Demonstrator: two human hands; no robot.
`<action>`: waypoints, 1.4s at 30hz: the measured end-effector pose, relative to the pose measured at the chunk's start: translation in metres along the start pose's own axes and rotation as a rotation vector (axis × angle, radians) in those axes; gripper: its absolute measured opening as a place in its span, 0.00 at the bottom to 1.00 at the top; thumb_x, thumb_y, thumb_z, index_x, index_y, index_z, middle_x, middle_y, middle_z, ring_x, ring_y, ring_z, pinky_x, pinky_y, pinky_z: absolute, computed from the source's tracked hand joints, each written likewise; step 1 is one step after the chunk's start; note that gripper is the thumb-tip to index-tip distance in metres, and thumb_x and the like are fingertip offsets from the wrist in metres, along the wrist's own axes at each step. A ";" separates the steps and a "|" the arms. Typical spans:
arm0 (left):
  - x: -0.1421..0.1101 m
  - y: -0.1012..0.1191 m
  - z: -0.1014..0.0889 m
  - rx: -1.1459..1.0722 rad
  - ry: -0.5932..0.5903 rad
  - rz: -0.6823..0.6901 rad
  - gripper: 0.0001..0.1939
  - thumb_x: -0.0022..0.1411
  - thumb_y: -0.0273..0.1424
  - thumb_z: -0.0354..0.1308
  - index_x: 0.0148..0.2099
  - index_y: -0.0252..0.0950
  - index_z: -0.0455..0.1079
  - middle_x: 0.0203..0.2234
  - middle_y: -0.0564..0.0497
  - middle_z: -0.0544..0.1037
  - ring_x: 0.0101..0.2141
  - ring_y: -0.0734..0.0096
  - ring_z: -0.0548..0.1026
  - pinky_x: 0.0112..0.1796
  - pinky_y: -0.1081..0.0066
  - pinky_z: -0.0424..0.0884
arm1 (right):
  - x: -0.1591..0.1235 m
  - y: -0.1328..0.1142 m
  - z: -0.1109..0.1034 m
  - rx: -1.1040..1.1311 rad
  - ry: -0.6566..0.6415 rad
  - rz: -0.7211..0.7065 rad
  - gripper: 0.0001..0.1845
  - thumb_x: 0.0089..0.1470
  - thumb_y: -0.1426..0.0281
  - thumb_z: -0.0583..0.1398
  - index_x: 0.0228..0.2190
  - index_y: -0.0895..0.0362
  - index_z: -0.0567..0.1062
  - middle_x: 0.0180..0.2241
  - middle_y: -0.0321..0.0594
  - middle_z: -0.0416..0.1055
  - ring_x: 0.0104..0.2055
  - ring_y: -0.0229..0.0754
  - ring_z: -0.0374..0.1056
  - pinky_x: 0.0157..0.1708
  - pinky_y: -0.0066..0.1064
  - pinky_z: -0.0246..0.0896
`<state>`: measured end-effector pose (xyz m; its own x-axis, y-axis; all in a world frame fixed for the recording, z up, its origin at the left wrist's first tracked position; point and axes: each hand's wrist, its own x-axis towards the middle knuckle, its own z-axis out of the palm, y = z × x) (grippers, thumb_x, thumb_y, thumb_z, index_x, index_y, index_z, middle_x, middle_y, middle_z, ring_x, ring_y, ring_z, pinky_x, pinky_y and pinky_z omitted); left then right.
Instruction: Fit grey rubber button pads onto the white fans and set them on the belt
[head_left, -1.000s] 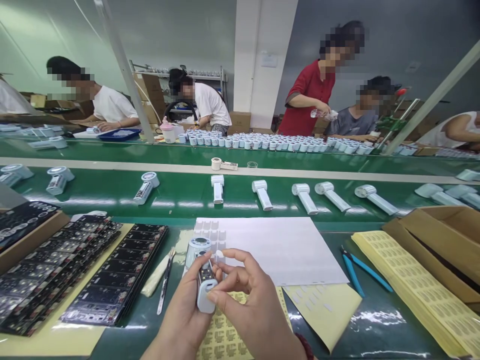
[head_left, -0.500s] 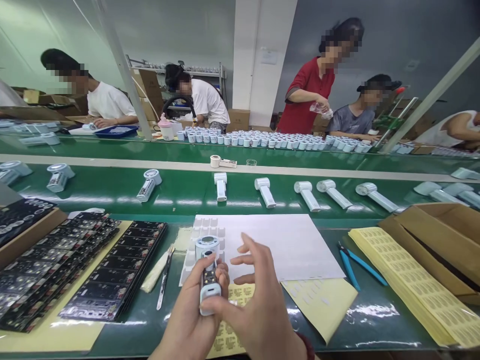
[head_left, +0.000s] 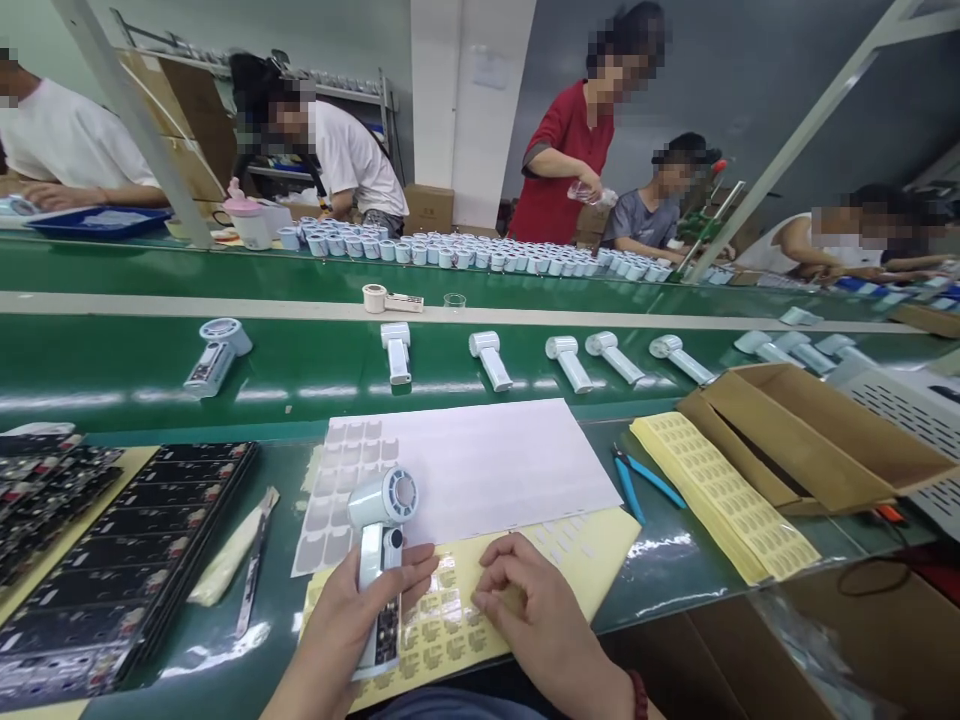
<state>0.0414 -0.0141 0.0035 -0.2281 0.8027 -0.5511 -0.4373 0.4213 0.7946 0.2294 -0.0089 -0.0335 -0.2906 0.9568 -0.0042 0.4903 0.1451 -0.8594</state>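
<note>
My left hand (head_left: pixel 341 610) is wrapped round the handle of a pale blue handheld fan (head_left: pixel 371 500). The fan's round head points up and away from me, and a dark circuit board shows in its open handle. My right hand (head_left: pixel 536 605) is over a yellow sheet of printed labels (head_left: pixel 450 640), thumb and fingers curled together at its surface. Whatever lies between those fingertips is too small or hidden to make out. Beyond both hands is a white sheet (head_left: pixel 495 465) with grey stickers (head_left: pixel 349 455) along its left side.
Black circuit board panels (head_left: pixel 180 520) are stacked left, beside tweezers (head_left: pixel 255 565). Blue-handled pliers (head_left: pixel 637 480), a label stack (head_left: pixel 720 490) and a cardboard box (head_left: pixel 825 430) stand right. Several fans (head_left: pixel 491 360) lie on the green belt (head_left: pixel 322 370). Co-workers sit and stand across it.
My left hand has turned the fan and moved it slightly left and down. My right hand has left the fan and lowered onto the label sheet, its fingers curling. The view has swung right.
</note>
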 end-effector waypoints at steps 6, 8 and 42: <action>0.003 -0.002 0.001 0.003 0.018 0.008 0.13 0.50 0.18 0.68 0.38 0.31 0.74 0.36 0.35 0.84 0.39 0.52 0.83 0.41 0.66 0.80 | -0.009 0.003 0.000 -0.035 0.041 -0.149 0.07 0.55 0.75 0.59 0.29 0.53 0.76 0.36 0.40 0.73 0.39 0.44 0.72 0.38 0.34 0.67; 0.004 -0.002 0.000 0.002 0.032 -0.009 0.14 0.47 0.17 0.70 0.38 0.31 0.75 0.37 0.36 0.84 0.39 0.53 0.83 0.40 0.67 0.80 | -0.010 -0.003 -0.005 0.116 0.027 -0.128 0.05 0.55 0.72 0.61 0.28 0.53 0.76 0.36 0.39 0.72 0.35 0.42 0.70 0.35 0.32 0.66; 0.033 0.068 0.013 -0.223 -0.017 0.032 0.12 0.61 0.23 0.60 0.47 0.29 0.76 0.41 0.39 0.82 0.40 0.61 0.81 0.38 0.69 0.78 | 0.073 -0.078 0.016 0.286 0.125 -0.168 0.09 0.63 0.62 0.55 0.37 0.54 0.72 0.44 0.43 0.72 0.37 0.40 0.71 0.22 0.27 0.61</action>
<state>0.0159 0.0464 0.0424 -0.2314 0.8217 -0.5209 -0.6119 0.2933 0.7345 0.1574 0.0456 0.0251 -0.2359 0.9516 0.1970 0.1894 0.2439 -0.9511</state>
